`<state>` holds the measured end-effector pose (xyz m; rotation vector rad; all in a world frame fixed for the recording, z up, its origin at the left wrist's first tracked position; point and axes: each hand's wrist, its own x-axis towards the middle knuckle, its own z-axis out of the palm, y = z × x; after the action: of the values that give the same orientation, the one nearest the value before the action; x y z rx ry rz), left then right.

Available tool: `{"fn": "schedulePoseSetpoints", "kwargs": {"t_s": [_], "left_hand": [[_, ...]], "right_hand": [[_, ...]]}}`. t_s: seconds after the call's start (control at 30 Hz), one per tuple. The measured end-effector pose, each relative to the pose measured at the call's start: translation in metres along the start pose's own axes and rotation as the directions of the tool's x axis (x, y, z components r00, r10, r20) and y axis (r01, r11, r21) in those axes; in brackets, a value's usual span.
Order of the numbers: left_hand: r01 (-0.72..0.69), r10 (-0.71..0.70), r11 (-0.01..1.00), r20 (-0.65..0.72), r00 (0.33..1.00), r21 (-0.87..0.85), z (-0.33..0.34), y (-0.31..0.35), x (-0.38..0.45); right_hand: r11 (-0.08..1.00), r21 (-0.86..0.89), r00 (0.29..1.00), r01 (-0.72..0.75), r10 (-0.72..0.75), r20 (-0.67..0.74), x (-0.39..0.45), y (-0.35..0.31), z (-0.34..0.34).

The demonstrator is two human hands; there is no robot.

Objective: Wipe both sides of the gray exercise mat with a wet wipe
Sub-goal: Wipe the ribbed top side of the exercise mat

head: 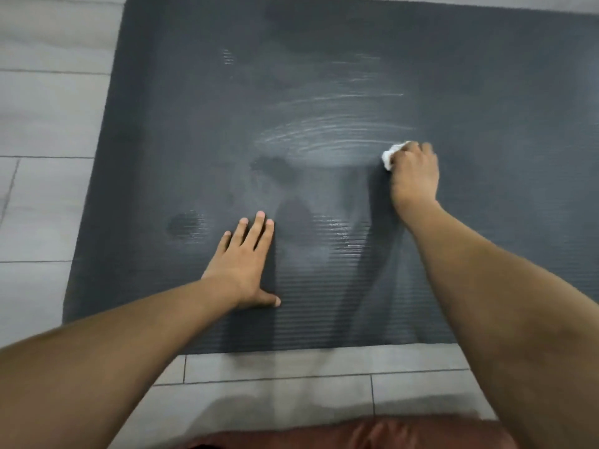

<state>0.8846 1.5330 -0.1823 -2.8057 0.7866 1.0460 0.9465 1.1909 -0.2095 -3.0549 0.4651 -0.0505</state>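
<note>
The gray exercise mat [181, 131] lies flat on the tiled floor and fills most of the view; its ribbed surface shows shiny wet streaks in the middle and a few dark damp patches. My right hand [413, 176] presses a crumpled white wet wipe [389, 155] onto the mat right of centre, fingers curled over it so only its left edge shows. My left hand [244, 264] lies flat on the mat near its front edge, fingers straight and spread.
Light gray floor tiles [42, 118] surround the mat on the left and in front. A reddish-brown piece of clothing or cushion [350, 435] shows at the bottom edge of the view.
</note>
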Motion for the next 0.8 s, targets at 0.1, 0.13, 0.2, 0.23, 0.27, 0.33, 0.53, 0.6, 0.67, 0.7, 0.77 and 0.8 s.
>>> {"fn": "schedulePoseSetpoints", "kwargs": {"t_s": [0.1, 0.13, 0.2, 0.23, 0.27, 0.33, 0.53, 0.6, 0.67, 0.7, 0.77, 0.8], "left_hand": [[-0.019, 0.019, 1.0, 0.0, 1.0, 0.017, 0.005, -0.005, 0.002], [-0.013, 0.013, 1.0, -0.009, 1.0, 0.013, 0.005, -0.003, 0.003], [-0.004, 0.004, 1.0, -0.007, 1.0, 0.013, 0.004, 0.001, 0.003], [-0.003, 0.003, 1.0, -0.004, 1.0, 0.014, 0.003, 0.001, 0.002], [0.0, 0.0, 1.0, -0.002, 1.0, 0.016, 0.003, 0.001, 0.002], [0.008, -0.008, 0.999, 0.001, 1.0, 0.036, 0.003, 0.001, 0.002], [-0.005, 0.002, 0.997, 0.045, 0.999, 0.076, 0.0, 0.004, 0.004], [0.002, -0.003, 0.998, 0.023, 1.0, 0.056, 0.0, 0.004, 0.002], [0.0, 0.0, 0.999, -0.001, 1.0, 0.033, 0.001, 0.003, 0.001], [0.0, 0.0, 1.0, -0.007, 1.0, 0.024, 0.002, 0.003, 0.001], [0.002, -0.002, 1.0, -0.008, 1.0, 0.009, 0.003, 0.002, 0.001], [0.005, -0.005, 1.0, -0.013, 1.0, 0.004, 0.003, 0.002, 0.001]], "right_hand": [[0.984, 0.106, 0.988, -0.145, 0.15, -0.038, -0.009, 0.016, 0.004], [0.971, 0.14, 0.975, -0.193, 0.206, -0.086, -0.013, 0.004, 0.007], [0.95, 0.2, 0.954, -0.24, 0.268, -0.131, -0.018, -0.03, 0.012], [0.95, 0.217, 0.957, -0.226, 0.258, -0.134, -0.018, -0.05, 0.014], [0.954, 0.232, 0.969, -0.189, 0.22, -0.116, -0.016, -0.072, 0.017], [0.962, 0.273, 0.998, -0.032, 0.046, -0.045, -0.015, -0.131, 0.02], [0.815, 0.259, 0.836, 0.519, -0.547, 0.047, -0.024, -0.247, 0.022], [0.815, 0.246, 0.843, 0.525, -0.538, -0.014, -0.02, -0.213, 0.015], [0.886, 0.239, 0.918, 0.396, -0.372, -0.14, -0.016, -0.15, 0.013], [0.933, 0.212, 0.953, 0.292, -0.265, -0.148, -0.015, -0.11, 0.014], [0.986, 0.144, 0.988, 0.086, -0.066, -0.137, -0.016, -0.023, 0.009], [0.989, 0.145, 0.99, -0.006, 0.027, -0.138, -0.019, 0.013, 0.001]]}}
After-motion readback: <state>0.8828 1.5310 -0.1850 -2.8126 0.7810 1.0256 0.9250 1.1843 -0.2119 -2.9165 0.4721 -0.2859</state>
